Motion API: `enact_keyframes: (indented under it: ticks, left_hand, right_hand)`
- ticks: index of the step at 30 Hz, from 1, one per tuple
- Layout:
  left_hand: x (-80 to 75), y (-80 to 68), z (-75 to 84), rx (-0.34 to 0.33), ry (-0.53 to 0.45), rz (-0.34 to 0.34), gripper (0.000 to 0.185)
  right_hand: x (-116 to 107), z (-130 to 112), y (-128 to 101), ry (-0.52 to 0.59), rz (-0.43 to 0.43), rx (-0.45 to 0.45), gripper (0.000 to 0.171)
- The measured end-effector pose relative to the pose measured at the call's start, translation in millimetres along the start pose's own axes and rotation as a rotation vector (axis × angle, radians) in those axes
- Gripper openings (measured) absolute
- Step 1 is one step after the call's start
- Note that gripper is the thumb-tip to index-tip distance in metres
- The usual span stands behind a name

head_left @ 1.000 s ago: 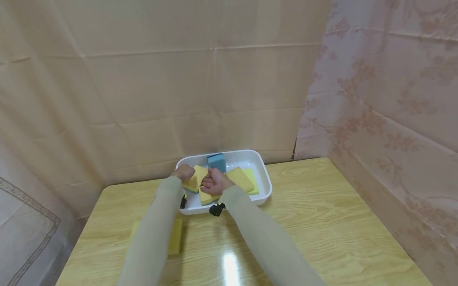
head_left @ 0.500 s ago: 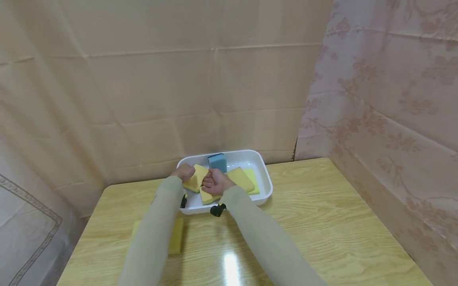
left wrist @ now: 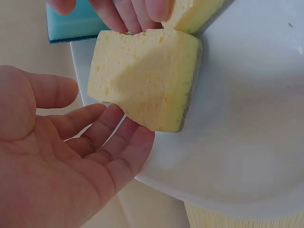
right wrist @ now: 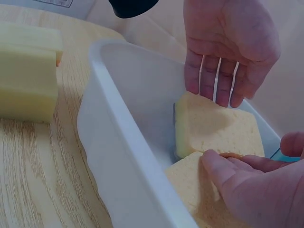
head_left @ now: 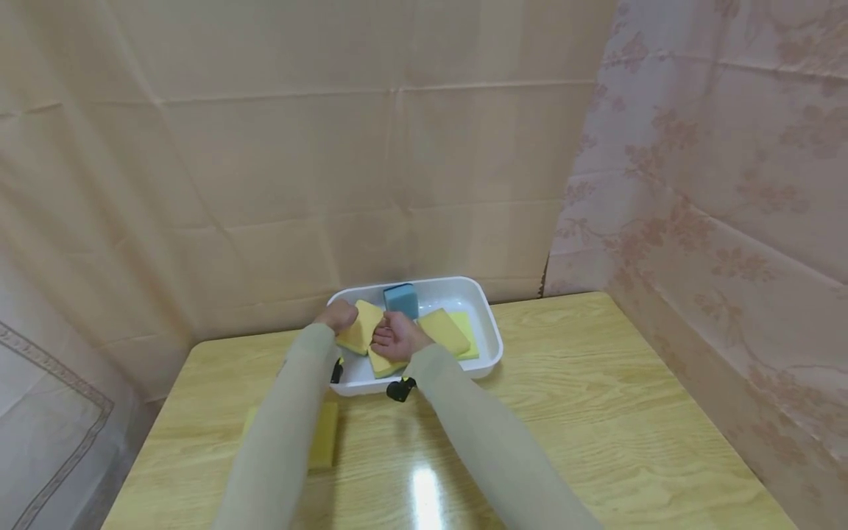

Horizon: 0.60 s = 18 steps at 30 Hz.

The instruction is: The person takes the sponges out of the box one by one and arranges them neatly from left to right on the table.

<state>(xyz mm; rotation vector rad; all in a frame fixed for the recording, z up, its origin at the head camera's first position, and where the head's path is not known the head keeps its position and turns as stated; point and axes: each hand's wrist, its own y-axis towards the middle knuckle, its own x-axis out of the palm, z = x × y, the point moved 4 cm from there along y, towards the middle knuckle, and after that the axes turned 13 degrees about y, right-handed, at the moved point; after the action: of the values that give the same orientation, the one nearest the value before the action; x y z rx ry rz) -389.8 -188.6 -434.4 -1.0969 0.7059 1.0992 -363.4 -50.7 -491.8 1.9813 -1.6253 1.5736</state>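
Note:
A yellow sponge [head_left: 361, 329] with a grey scouring side stands tilted at the left end of a white tray [head_left: 490, 324], between both hands. My left hand [left wrist: 71, 142] touches one edge with its extended fingertips, the thumb held apart. From the opposite edge, the fingertips of my right hand [right wrist: 259, 185] meet the sponge. Under the right hand lies a second yellow sponge [right wrist: 187, 178], partly hidden. Behind the hands, a blue sponge [head_left: 401, 302] leans at the tray's far wall.
Further right in the tray, a yellow sponge [head_left: 444, 331] overlaps a lime-yellow piece [head_left: 469, 335]. Yellow blocks [right wrist: 26, 80] lie on the wooden table [head_left: 596, 412] in front of the tray, partly behind the left sleeve. Curtains hang along the table's back and right sides.
The sponge between the hands has shifted slightly left and toward the tray's far side, and the left hand has moved a little with it. The right hand is almost still.

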Motion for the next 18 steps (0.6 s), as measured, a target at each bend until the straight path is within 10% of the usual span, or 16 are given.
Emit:
enact_keyframes:
  ticks: [18]
  left_hand:
    - [-9.8,-11.5,0.8,0.034,-0.106,0.109,0.040]
  right_hand:
    - [8,-12,-11,-0.078,0.023,-0.079,0.054]
